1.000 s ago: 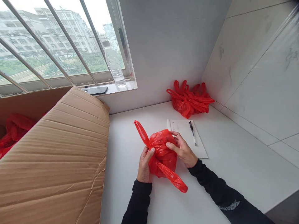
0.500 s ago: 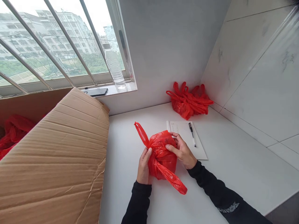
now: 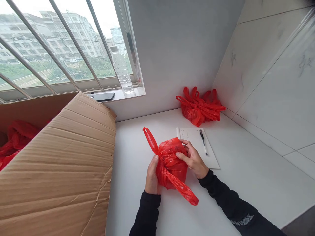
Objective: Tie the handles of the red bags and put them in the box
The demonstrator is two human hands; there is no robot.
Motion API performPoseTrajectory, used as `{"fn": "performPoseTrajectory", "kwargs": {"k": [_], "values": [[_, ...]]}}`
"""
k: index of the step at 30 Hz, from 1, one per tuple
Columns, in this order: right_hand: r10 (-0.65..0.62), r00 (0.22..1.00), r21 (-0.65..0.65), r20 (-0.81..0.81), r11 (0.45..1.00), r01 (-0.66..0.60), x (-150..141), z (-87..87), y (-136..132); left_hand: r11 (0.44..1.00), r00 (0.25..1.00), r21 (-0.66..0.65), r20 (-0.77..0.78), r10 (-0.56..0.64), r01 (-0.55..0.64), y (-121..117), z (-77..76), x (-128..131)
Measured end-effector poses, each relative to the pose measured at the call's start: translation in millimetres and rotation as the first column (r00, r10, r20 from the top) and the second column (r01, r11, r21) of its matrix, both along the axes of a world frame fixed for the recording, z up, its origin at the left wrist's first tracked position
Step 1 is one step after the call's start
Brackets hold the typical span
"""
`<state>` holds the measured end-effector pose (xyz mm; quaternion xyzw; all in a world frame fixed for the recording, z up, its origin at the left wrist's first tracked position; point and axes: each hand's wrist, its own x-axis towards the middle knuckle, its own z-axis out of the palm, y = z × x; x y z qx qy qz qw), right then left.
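A: Where's the bag point(image 3: 174, 164)?

B: At the person's 12 o'clock, on or just above the surface point(image 3: 130, 170); I can't tell which. Around it, the pad point(image 3: 212, 160) and pen point(image 3: 203, 142) lie at 2 o'clock, the heap point(image 3: 200, 111) of red bags at 1 and the box point(image 3: 73, 170) at 9

A: And the hands?

B: The left hand point(image 3: 151, 178) holds its 8 o'clock side, partly curled, thumb near the gathered neck point(image 3: 161, 160); most of its fingers are hidden. The right hand point(image 3: 194, 161) cups 3 o'clock, half open, thumb on top, fingers round the far edge

A: How would you do this hold well?

B: I'd back both sides with broad, gentle pressure, since plastic this thin could tear under a hard pinch. I'd leave the upper loop point(image 3: 150, 141), at 10 o'clock, and the lower loop point(image 3: 188, 195), at 5, free of both palms

A: Anything to watch?

B: It looks soft and uneven, so pressing with the right thumb alone might make it sag
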<state>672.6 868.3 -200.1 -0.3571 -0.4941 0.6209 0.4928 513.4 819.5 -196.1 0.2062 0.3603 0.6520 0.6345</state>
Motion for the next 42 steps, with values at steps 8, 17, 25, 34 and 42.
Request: {"fn": "performPoseTrajectory", "kwargs": {"k": [8, 17, 25, 34, 42], "values": [[-0.001, 1.0, -0.017, 0.008, 1.0, 0.001, -1.0, 2.1, -2.3, 0.999, 0.998, -0.036, 0.053, -0.022, 0.024, -1.4, 2.3, -2.9], [-0.002, 1.0, -0.028, -0.005, 1.0, 0.002, -1.9, 1.5, -2.5, 0.998, 0.999, -0.059, 0.043, 0.024, -0.021, -1.7, 1.0, -2.9], [-0.023, 1.0, -0.014, 0.016, 1.0, 0.023, -1.1, 0.2, -1.1, 0.998, 0.997, -0.061, -0.072, -0.013, 0.008, -1.3, -4.9, -4.4], [-0.033, 0.999, -0.019, 0.031, 0.999, 0.033, 0.1, 3.0, -1.9, 0.999, 0.991, -0.028, -0.135, -0.023, 0.02, 0.4, -8.0, -5.4], [-0.033, 0.999, -0.01, 0.039, 0.999, 0.033, 0.5, 1.0, -1.6, 0.998, 0.986, -0.048, -0.164, 0.018, -0.027, -2.8, -1.2, -1.2]]}}
